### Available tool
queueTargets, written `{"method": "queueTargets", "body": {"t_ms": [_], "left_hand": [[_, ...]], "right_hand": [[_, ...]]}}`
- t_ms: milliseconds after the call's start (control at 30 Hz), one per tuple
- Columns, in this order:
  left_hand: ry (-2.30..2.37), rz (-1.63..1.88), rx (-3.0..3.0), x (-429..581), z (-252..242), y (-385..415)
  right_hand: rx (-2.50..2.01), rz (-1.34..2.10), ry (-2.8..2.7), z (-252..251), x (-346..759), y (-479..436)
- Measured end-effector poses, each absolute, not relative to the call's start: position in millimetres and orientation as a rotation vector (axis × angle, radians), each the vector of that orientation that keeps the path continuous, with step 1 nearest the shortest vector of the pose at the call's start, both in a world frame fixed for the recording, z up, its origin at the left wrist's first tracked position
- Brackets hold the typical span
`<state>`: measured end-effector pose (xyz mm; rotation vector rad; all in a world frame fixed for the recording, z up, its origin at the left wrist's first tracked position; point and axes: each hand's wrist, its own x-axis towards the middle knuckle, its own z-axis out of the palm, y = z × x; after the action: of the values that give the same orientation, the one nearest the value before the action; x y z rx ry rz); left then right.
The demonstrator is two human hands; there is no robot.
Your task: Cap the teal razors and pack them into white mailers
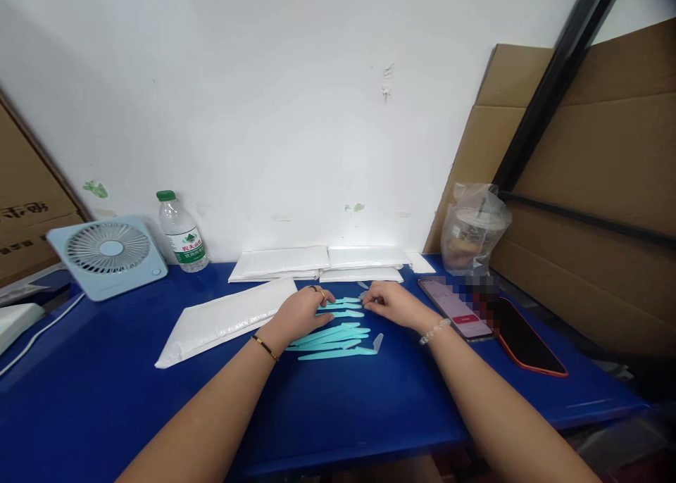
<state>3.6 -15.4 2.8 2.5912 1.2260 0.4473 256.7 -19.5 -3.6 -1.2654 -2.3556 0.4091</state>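
Several turquoise eyebrow razors (338,353) lie in a loose bunch on the blue table. The nearest one has a clear blade cap (378,342) sticking up at its end. My left hand (303,314) is curled over the handles of the farther razors (348,315), its thumb and fingers closed around them. At the blade ends of these razors, my right hand (388,303) is closed in a pinch. Whatever lies between its fingertips is too small to make out. A small clear piece (362,284) lies just beyond the right fingertips.
A white padded envelope (222,321) lies to the left, and stacked white envelopes (285,260) line the wall. A blue fan (108,258) and a water bottle (182,233) stand at left. On the right are two phones (457,307) (528,335) and a bagged drink cup (472,233).
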Motion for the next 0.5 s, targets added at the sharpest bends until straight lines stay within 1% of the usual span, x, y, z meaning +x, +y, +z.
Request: {"method": "queueTargets", "body": {"t_ms": [67,167,233,333,400,500], "left_hand": [[1.206,0.413,2.562,2,7,-17],[1.148,0.224,2.505,0,11,-21],[1.148,0.144,2.450,1,11,-23],[1.184,0.124,2.405,3,9,-24],[1.209,0.140,2.399,5,7,-23],[1.261,0.228,2.430,6,3,-19]], "right_hand": [[-1.358,0.379,-2.279,3,271,-19],[-1.532,0.375,-2.237,11,289,-20],[-1.684,0.442,-2.229,13,295,-22],[-1.919,0.578,-2.202,13,296,-24],[-1.938,0.660,-2.199,11,293,-24],[-1.727,0.761,-2.219,3,284,-22]]}}
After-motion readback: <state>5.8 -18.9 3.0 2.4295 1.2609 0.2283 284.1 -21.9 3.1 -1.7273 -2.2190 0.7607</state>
